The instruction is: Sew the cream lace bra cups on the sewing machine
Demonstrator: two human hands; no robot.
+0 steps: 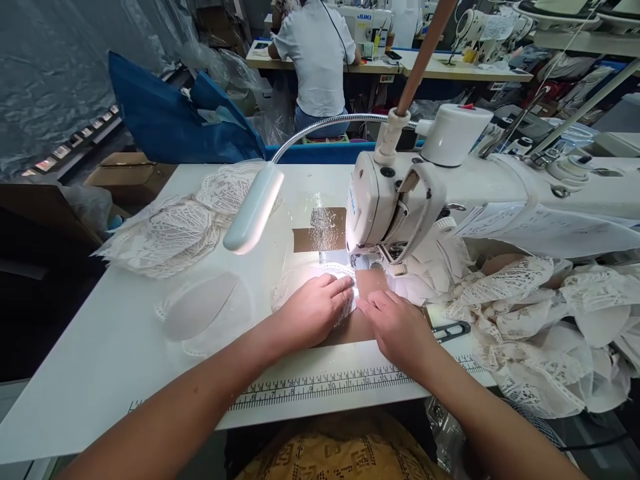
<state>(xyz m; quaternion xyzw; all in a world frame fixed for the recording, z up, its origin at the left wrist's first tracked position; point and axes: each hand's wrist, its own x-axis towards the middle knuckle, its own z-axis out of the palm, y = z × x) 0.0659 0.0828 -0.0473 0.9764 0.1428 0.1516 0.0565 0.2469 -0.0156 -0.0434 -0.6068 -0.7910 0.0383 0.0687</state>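
Just in front of the needle area of a white sewing machine (373,200), a white lace cup piece (287,285) lies on the machine bed. My left hand (320,308) rests on it, fingers together and pressing the lace close to the presser foot. Opposite it, my right hand (400,327) has thumb and fingers pinched at the right edge of the same piece. The fingertips hide part of the lace. Brown tape (345,330) covers the bed under my hands. Beyond my right hand lies a dark thread snipper (453,330).
Lace pieces (170,233) are stacked at the left; smooth oval cup pieces (200,310) lie nearer. A lamp (255,207) hangs over the table. Sewn lace pieces (545,320) heap at the right. A printed ruler (320,387) runs along the front edge. A person (317,60) sits ahead.
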